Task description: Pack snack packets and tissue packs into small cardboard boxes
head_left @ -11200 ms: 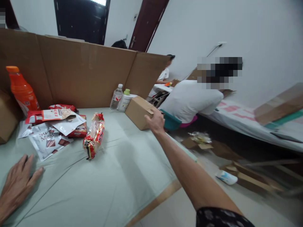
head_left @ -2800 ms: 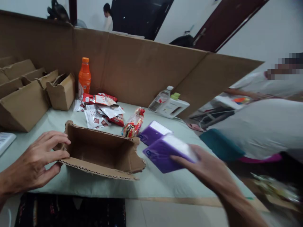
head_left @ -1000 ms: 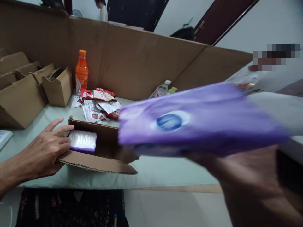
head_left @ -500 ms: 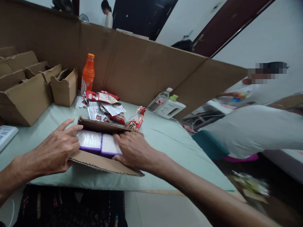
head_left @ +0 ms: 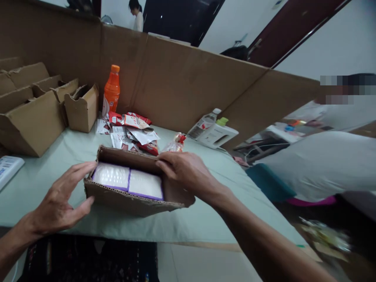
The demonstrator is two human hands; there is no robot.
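An open cardboard box [head_left: 141, 208] stands on the table in front of me. Inside, side by side, lie two white packs with purple edges: a left pack [head_left: 113, 175] and a right pack [head_left: 145, 184]. My left hand [head_left: 63, 196] is at the box's left end, thumb and fingers spread apart, fingertips close to the corner; contact is hard to judge. At the far right corner, my right hand [head_left: 185, 168] has its fingers closed on the box's rim. Behind the box lie red and white snack packets [head_left: 136, 131] and a clear and red wrapped packet [head_left: 175, 144].
Several cardboard boxes [head_left: 35, 121] stand at the left, beside an orange bottle [head_left: 111, 92]. A clear bottle [head_left: 205, 124] and a white jug [head_left: 217, 133] lean by the cardboard partition [head_left: 188, 82]. A white object [head_left: 10, 168] lies at the left edge. Another person sits at the right.
My right hand has come up out of the box to its right rim. The left hand has drawn back leftward and opened wider. The front flap now stands more upright, and both packs show fully.
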